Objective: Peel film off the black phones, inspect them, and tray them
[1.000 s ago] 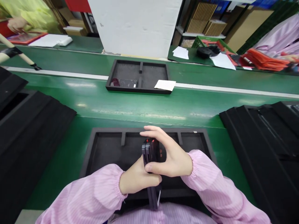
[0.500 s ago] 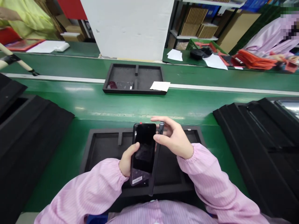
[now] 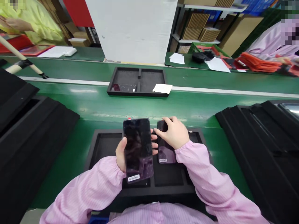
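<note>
My left hand (image 3: 121,152) is wrapped round a dark phone (image 3: 139,149), thumb on its left edge and fingertips showing past its right edge. A white label is at the phone's lower end and a small red spot at its top. To the right, my right hand (image 3: 174,132) grips the upper part of a second dark phone (image 3: 166,152), which also has a white label near its bottom. Both phones are over a black tray (image 3: 149,190) with compartments. Whether the second phone touches the tray, I cannot tell.
Farther back, another black tray (image 3: 137,94) holds a dark phone and a paper. Stacked black trays stand at left (image 3: 46,124) and right (image 3: 245,133). A white panel (image 3: 133,31) rises behind the green bench. People are at work at the far left and far right.
The two phones, held close together before, are now apart. My right hand has turned its phone from edge-on to face-up, while the left phone has moved slightly left.
</note>
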The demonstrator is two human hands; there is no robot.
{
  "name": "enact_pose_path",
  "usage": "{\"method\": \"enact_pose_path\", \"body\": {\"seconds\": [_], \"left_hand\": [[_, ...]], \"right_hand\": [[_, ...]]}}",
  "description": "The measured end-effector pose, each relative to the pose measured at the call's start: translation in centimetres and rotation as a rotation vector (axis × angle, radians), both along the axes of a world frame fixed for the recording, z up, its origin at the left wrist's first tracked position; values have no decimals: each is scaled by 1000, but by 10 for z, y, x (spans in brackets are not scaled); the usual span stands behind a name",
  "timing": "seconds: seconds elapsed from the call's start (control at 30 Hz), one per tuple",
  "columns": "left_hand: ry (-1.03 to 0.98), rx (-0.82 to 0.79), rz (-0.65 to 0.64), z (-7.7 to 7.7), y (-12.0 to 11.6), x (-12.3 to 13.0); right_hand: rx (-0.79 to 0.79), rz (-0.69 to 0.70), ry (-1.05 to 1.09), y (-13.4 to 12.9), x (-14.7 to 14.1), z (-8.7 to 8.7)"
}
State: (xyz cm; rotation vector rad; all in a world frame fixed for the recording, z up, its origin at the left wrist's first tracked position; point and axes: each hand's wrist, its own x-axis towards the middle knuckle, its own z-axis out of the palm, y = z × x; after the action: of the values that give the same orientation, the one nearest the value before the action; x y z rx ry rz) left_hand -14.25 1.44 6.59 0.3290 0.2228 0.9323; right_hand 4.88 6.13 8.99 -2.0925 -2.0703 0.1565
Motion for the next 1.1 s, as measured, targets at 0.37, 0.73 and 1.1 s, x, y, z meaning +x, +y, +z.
{"method": "enact_pose_path", "body": {"seconds": [0.37, 0.73, 1.1], "left_hand": [[-30, 85, -236, -10, -25, 13], [-80, -2, -315, 2, -29, 12], [-117, -161, -303, 7, -15, 9]], "right_hand": [[243, 581, 1004, -23, -14, 38], [-20, 494, 1306, -25, -15, 33], [-553, 415, 1654, -1, -13, 2]]}}
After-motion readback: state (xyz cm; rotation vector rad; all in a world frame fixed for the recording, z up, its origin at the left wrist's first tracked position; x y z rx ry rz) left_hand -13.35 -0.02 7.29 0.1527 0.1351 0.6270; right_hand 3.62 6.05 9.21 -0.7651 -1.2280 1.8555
